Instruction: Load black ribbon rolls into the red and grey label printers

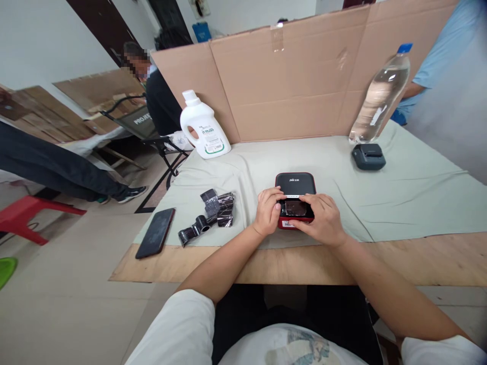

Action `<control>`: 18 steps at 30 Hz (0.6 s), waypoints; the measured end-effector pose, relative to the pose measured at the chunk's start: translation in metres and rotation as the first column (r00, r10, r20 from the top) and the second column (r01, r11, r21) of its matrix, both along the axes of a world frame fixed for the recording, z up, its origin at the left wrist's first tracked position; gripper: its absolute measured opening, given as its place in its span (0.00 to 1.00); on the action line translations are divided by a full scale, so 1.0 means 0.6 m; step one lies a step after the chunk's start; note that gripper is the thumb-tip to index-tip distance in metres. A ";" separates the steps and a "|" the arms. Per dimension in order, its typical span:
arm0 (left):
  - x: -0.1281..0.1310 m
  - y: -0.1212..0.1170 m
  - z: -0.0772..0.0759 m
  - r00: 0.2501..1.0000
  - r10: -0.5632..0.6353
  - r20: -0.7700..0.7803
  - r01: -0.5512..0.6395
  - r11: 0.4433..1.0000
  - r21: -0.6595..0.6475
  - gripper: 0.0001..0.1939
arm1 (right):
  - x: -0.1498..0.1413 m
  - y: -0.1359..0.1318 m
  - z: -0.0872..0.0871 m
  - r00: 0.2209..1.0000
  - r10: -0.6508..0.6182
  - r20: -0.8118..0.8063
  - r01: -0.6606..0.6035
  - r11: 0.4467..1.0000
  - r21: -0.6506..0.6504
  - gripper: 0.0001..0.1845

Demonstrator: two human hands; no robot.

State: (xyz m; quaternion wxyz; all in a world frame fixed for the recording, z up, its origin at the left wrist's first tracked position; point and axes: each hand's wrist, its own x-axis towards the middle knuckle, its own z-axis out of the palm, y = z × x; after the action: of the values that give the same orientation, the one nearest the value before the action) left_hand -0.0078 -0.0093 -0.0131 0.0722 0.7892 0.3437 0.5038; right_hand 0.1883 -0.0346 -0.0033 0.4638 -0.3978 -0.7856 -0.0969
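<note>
A small black-and-red box-like device (296,183) lies near the table's front edge with its black lid tipped back. Inside its red-edged base sits a dark brown, shiny rectangular piece (296,208). My left hand (268,209) is curled against the device's left side, fingertips near the hinge line. From the right, my right hand (322,218) grips the base, its thumb along the front edge and its fingers by the hinge. What the left fingertips press on is partly hidden. Left of my hands lie several dark, shiny rolls and strips (224,205).
A black phone (155,233) rests at the table's left corner. Farther back stand a white jug (207,129), a dark grey device (368,157) and a tilted clear bottle (382,99). A cardboard panel (285,91) borders the table's back. People are beyond it and at left, near a red stool (34,215).
</note>
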 end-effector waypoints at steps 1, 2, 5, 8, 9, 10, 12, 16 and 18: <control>0.000 0.000 0.000 1.000 0.004 -0.004 -0.004 1.000 -0.012 0.24 | 0.000 0.000 -0.001 1.000 -0.002 -0.002 0.002 1.000 -0.012 0.31; 0.000 -0.001 0.000 1.000 0.005 -0.006 -0.005 1.000 -0.020 0.24 | -0.001 -0.001 -0.002 1.000 -0.005 -0.005 0.005 1.000 -0.024 0.31; 0.001 -0.004 -0.001 1.000 -0.012 0.003 0.012 0.999 -0.034 0.24 | 0.000 -0.002 -0.005 0.999 0.010 -0.034 -0.011 0.999 -0.043 0.31; -0.001 -0.003 -0.009 0.997 0.032 0.067 -0.030 0.999 -0.032 0.24 | 0.008 0.002 -0.009 0.985 0.097 -0.142 -0.109 0.991 -0.080 0.25; -0.003 -0.001 -0.013 0.993 0.063 0.103 -0.059 0.997 -0.042 0.25 | 0.012 0.005 -0.011 0.972 0.107 -0.208 -0.130 0.986 -0.101 0.23; -0.006 0.002 -0.018 0.986 0.096 0.138 -0.088 0.994 -0.067 0.27 | 0.017 0.010 -0.014 0.955 0.089 -0.283 -0.130 0.983 -0.129 0.22; -0.011 0.010 -0.026 0.974 0.146 0.173 -0.114 0.977 -0.178 0.32 | 0.027 0.023 -0.024 0.910 -0.030 -0.413 -0.069 0.972 -0.224 0.22; -0.013 0.021 -0.029 0.986 0.091 0.141 -0.016 0.888 -0.460 0.40 | 0.042 0.050 -0.047 0.905 -0.239 -0.352 0.015 0.844 -0.536 0.28; -0.010 0.021 -0.022 0.985 0.026 0.168 0.067 0.848 -0.526 0.40 | 0.044 0.055 -0.057 0.919 -0.249 -0.304 0.017 0.798 -0.602 0.31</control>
State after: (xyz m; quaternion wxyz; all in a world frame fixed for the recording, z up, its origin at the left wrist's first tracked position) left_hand -0.0139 0.0031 -0.0265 0.3210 0.6969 0.4532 0.4537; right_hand 0.2144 -0.0018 -0.0373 0.4485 -0.5877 -0.6448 0.1943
